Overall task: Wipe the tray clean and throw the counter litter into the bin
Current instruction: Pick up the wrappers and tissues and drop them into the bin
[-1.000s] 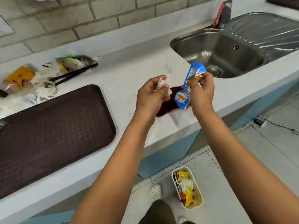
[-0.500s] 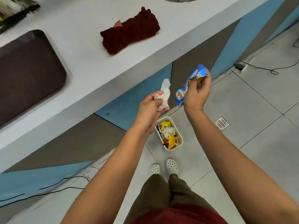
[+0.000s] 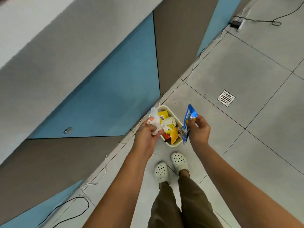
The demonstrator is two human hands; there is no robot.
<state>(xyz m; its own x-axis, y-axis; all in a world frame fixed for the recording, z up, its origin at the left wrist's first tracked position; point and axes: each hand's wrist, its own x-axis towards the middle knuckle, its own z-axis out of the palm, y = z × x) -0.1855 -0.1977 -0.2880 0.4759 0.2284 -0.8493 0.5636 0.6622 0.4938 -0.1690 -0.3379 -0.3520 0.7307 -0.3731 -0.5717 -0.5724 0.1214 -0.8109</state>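
At the far left the pale edge of the counter (image 3: pixel 19 35) runs along the top corner, with grey and blue cabinet panels (image 3: pixel 105 96) slanting below it and a thin white cord (image 3: pixel 105 165) and a black cable (image 3: pixel 72 209) trailing over the floor at their foot. My left hand (image 3: pixel 146 137) is held out over the left rim of the bin (image 3: pixel 172 143), my fingers (image 3: pixel 152 119) curled round a crumpled white tissue (image 3: pixel 156 124) that sticks up above my thumb. The bin is a small cream tub standing on the grey floor tiles just ahead of my two white clogs (image 3: pixel 171 167); inside it lie yellow and orange wrappers (image 3: pixel 171 130) and more white paper. My right hand (image 3: pixel 199 129) is just beside the bin's right rim, pinching a blue snack wrapper (image 3: pixel 189 120) near its middle so the packet stands tall, its lower end hanging beside the rim. The wrapper and the tissue are both above the bin, not in it. Further right a square metal floor drain (image 3: pixel 226 98) sits in the tiles, and in the top right corner a black cable (image 3: pixel 269 20) leads to a plug block (image 3: pixel 236 23).
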